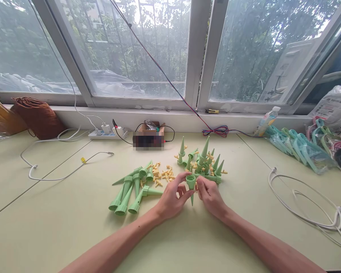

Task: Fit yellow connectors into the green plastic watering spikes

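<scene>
My left hand (174, 197) holds a green plastic watering spike (191, 182), its open mouth up and its point down, above the table. Close against the spike's right side, my right hand (211, 193) is closed in a pinch; a bit of yellow valve shows at its fingertips, mostly hidden. To the left lies a pile of green spikes (127, 189) without visible valves. Small yellow valves (166, 174) are scattered behind my left hand. Behind my right hand are several green spikes with yellow valves fitted (202, 161), some standing points up and some lying down.
A white cable (45, 178) runs across the left of the table (74, 235); another white cable (304, 216) lies coiled at right. Along the window stand a power strip (108, 134), a small box (152, 131), a bottle (268, 119) and bagged teal clips (301, 148).
</scene>
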`<state>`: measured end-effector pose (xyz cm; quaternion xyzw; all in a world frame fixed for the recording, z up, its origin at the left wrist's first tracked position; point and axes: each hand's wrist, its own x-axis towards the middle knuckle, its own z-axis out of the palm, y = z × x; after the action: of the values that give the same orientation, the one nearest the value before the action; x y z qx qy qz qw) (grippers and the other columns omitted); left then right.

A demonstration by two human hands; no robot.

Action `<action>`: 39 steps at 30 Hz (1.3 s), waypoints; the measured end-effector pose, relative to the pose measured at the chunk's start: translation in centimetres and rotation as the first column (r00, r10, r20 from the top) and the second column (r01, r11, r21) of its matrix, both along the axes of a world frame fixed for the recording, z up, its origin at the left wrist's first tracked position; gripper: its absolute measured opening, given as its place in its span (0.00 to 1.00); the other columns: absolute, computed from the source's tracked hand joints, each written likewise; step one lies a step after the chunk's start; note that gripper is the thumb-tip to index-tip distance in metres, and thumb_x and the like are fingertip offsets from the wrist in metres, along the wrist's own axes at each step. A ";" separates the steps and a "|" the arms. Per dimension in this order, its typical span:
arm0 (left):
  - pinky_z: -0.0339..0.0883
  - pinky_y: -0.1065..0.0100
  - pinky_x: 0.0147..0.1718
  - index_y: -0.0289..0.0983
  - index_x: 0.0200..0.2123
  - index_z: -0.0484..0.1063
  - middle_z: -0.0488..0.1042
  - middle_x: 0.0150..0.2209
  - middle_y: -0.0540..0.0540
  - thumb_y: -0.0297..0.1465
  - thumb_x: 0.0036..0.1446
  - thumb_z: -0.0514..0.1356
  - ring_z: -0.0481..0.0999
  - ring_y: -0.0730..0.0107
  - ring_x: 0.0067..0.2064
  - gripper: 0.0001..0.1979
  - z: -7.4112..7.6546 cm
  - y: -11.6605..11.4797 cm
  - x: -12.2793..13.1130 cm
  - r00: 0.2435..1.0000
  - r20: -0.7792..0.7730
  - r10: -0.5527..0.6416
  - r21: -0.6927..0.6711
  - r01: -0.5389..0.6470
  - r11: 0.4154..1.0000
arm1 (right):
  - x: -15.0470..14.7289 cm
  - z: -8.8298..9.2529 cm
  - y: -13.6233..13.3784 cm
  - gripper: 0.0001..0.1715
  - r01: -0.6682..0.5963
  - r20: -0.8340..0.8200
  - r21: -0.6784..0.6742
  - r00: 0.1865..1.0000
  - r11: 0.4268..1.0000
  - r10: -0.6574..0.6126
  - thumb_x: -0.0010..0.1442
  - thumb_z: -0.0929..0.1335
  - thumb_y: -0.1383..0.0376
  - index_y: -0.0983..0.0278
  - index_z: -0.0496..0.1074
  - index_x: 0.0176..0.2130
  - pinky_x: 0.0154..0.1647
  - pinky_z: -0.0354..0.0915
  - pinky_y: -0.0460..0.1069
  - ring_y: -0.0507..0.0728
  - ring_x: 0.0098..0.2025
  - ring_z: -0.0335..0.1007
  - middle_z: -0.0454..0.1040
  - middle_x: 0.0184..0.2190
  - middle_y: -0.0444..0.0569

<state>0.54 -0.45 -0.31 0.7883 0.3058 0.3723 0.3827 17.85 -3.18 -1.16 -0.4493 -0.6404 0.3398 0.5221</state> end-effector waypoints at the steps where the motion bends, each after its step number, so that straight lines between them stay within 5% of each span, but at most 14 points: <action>1: 0.66 0.71 0.30 0.37 0.58 0.60 0.65 0.23 0.57 0.34 0.64 0.59 0.65 0.76 0.23 0.21 0.0 0.0 0.0 1.000 0.000 0.002 0.012 -0.002 1.000 | 0.0 0.0 0.0 0.26 -0.001 0.000 0.004 1.000 1.000 0.001 0.72 0.57 0.50 0.60 0.58 0.26 0.20 0.48 0.47 0.50 0.19 0.45 0.54 0.17 0.38; 9: 0.67 0.73 0.28 0.38 0.57 0.63 0.67 0.23 0.56 0.30 0.65 0.58 0.66 0.78 0.23 0.18 -0.4 0.1 0.0 1.000 0.016 0.006 0.122 -0.008 0.993 | 0.0 -0.3 0.0 0.27 -0.003 0.003 0.023 1.000 1.000 0.003 0.72 0.57 0.51 0.60 0.56 0.25 0.21 0.50 0.47 0.50 0.20 0.48 0.55 0.17 0.39; 17: 0.73 0.74 0.29 0.43 0.58 0.65 0.69 0.47 0.44 0.24 0.64 0.57 0.69 0.80 0.29 0.20 -0.4 0.2 0.1 0.994 0.106 -0.020 0.243 -0.006 0.970 | 0.0 -0.5 0.0 0.26 -0.006 0.000 0.027 1.000 1.000 0.006 0.72 0.57 0.51 0.60 0.55 0.25 0.22 0.50 0.47 0.50 0.20 0.48 0.54 0.17 0.39; 31: 0.69 0.74 0.28 0.45 0.56 0.70 0.66 0.46 0.43 0.17 0.63 0.52 0.68 0.81 0.29 0.24 -0.7 0.6 0.0 0.993 0.118 -0.030 0.453 -0.027 0.891 | -0.1 -0.5 0.1 0.27 -0.009 0.047 0.006 0.999 1.000 0.009 0.72 0.56 0.48 0.59 0.54 0.26 0.20 0.48 0.47 0.50 0.19 0.46 0.52 0.17 0.38; 39: 0.66 0.76 0.24 0.42 0.54 0.65 0.65 0.47 0.43 0.24 0.64 0.53 0.66 0.83 0.27 0.16 0.0 -0.2 0.3 0.979 0.196 0.051 0.255 -0.101 0.962 | 0.2 -0.2 0.0 0.26 0.044 0.060 0.033 0.997 0.999 -0.046 0.72 0.56 0.48 0.60 0.56 0.27 0.21 0.49 0.47 0.50 0.20 0.47 0.53 0.19 0.38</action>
<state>0.79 -0.61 -0.31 0.7811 0.2463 0.4968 0.2871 18.01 -3.17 -1.34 -0.4654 -0.6509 0.3043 0.5169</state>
